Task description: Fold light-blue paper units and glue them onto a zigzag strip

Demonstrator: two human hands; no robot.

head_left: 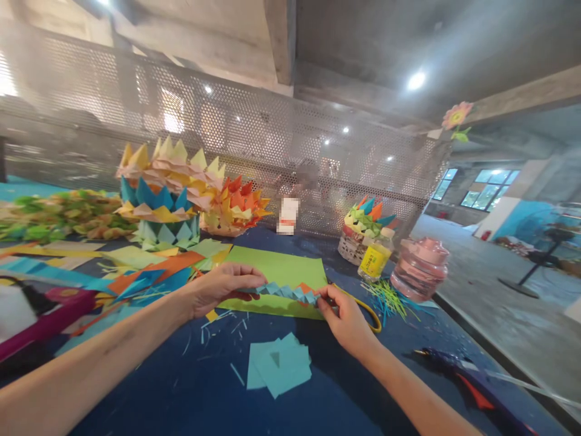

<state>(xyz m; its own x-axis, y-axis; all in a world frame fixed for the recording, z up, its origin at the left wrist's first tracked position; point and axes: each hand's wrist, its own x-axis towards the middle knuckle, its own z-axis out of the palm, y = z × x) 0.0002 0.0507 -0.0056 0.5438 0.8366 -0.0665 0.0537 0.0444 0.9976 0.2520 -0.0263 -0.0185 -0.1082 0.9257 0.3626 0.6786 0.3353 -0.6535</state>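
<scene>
A strip of folded paper points, light blue with some orange, stretches between my two hands above a green paper sheet. My left hand pinches its left end between thumb and fingers. At the other end, the thumb and fingers of my right hand are closed on it. Nearer to me lies a loose pile of light blue paper squares on the dark blue tabletop. Yellow-handled scissors lie behind my right hand, partly hidden.
Folded-paper crowns stand at the back left beside coloured paper strips. A glue gun lies right. A yellow-labelled bottle, pink jar and thin paper shreds sit back right. A perforated metal screen rises behind.
</scene>
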